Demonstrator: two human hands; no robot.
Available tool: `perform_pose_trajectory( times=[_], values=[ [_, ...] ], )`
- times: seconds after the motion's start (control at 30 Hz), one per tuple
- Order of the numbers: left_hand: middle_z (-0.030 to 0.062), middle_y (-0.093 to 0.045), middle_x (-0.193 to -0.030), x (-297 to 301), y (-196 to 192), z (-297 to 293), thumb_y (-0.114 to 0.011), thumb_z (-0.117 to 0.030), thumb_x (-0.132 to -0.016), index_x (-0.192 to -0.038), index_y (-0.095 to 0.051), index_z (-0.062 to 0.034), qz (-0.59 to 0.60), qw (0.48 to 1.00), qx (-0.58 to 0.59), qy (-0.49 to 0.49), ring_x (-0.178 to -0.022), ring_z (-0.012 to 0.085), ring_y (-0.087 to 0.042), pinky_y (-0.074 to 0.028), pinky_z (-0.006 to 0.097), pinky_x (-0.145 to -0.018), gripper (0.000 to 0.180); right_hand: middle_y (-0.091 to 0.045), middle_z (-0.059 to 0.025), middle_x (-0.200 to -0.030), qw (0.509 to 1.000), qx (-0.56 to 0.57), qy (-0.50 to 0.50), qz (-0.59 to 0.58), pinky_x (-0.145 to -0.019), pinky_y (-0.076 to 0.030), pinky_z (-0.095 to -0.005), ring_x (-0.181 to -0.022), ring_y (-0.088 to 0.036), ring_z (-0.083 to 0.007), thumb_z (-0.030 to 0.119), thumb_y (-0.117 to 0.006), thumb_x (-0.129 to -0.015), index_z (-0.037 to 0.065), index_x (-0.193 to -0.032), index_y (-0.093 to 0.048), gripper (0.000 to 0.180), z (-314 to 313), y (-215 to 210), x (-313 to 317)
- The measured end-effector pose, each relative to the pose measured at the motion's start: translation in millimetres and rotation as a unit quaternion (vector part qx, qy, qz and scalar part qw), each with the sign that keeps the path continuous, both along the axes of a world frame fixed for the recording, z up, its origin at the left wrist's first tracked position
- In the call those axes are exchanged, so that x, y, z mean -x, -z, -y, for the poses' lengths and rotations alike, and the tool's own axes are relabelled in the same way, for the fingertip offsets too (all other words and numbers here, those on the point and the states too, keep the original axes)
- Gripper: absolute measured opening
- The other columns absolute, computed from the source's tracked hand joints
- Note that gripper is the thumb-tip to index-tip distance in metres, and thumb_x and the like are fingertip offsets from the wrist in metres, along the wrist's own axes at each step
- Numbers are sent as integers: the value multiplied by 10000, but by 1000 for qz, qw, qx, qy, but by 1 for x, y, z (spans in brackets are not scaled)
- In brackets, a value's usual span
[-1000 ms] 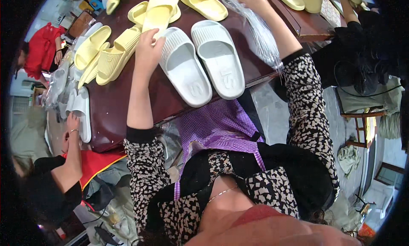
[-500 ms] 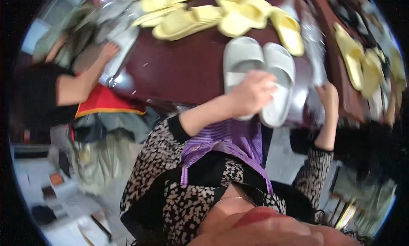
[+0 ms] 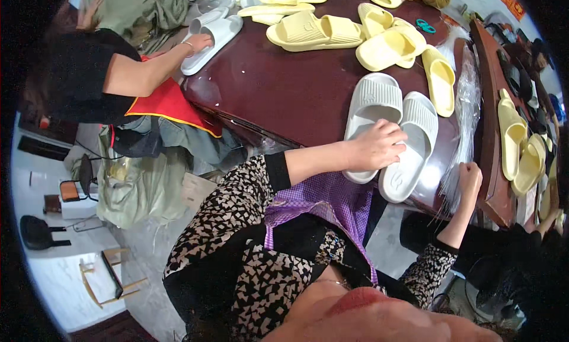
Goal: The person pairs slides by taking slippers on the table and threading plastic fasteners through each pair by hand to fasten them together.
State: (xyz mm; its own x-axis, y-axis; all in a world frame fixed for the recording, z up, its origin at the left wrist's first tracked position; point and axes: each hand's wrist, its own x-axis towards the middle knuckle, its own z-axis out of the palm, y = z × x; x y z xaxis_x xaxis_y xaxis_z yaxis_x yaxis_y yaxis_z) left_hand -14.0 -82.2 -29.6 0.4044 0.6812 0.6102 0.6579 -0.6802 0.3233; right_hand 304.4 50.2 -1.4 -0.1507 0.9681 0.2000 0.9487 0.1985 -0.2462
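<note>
Two light grey slide slippers, the left one (image 3: pixel 373 96) and the right one (image 3: pixel 415 146), lie side by side at the table's near edge, toes away from me. Over their facing inner edges is my left hand (image 3: pixel 379 146), fingers bent and closed; what they grip, if anything, is hidden. My right hand (image 3: pixel 470 181) is closed in a fist at the near end of a bundle of thin clear plastic strands (image 3: pixel 467 114), right of the slippers.
Yellow slippers (image 3: pixel 317 32) lie across the dark red table (image 3: pixel 284 87). Small teal scissors (image 3: pixel 425 26) sit at the back. At left a co-worker's hand (image 3: pixel 200 42) is inside a white slipper (image 3: pixel 222 40). A raised wooden edge (image 3: pixel 492 134) borders the right, with more yellow slippers (image 3: pixel 512 140) beyond.
The view has shifted, so the table and slippers appear further right and lower, and it is sharper. My left hand stays over the grey pair, my right at the strands.
</note>
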Motion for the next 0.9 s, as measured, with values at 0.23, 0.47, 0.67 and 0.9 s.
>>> perform_pose_trajectory(
  times=[0.23, 0.47, 0.67, 0.9],
  values=[
    [127, -554, -1099, 7, 18, -51, -571, -241, -806, -875, -615, -61, -33, 999, -36, -5, -1051, 304, -486, -360, 443, -871, 198, -617, -262, -852, 997, 65, 38, -5, -705, -476, -425, -812, -620, -379, 268, -610, -778, -54, -888, -624, 341, -25, 3, 8],
    [108, -568, -1112, -2, 6, -83, -639, -171, -768, -903, -621, -36, -42, 999, 4, 2, -1062, 290, -502, -377, 420, -898, 192, -644, -227, -832, 998, -19, 24, -61, -744, -487, -412, -833, -637, -360, 233, -619, -766, -16, -873, -661, 274, -68, 31, -9],
    [100, -567, -1113, -8, 1, -89, -650, -146, -765, -947, -626, -37, -59, 998, 18, -11, -1059, 286, -504, -375, 413, -905, 213, -660, -174, -768, 994, -35, -2, -102, -644, -496, -367, -715, -649, -273, 191, -609, -781, -16, -933, -656, 262, -65, 35, -23],
    [94, -574, -1093, -17, -11, -85, -652, -131, -764, -974, -626, -43, -42, 999, 13, -25, -1035, 282, -513, -375, 408, -898, 229, -585, -19, -702, 917, 163, -29, -363, -477, -404, -220, -578, -508, -51, 145, -610, -790, 13, -1056, -599, 298, -44, 5, -16]
  ],
)
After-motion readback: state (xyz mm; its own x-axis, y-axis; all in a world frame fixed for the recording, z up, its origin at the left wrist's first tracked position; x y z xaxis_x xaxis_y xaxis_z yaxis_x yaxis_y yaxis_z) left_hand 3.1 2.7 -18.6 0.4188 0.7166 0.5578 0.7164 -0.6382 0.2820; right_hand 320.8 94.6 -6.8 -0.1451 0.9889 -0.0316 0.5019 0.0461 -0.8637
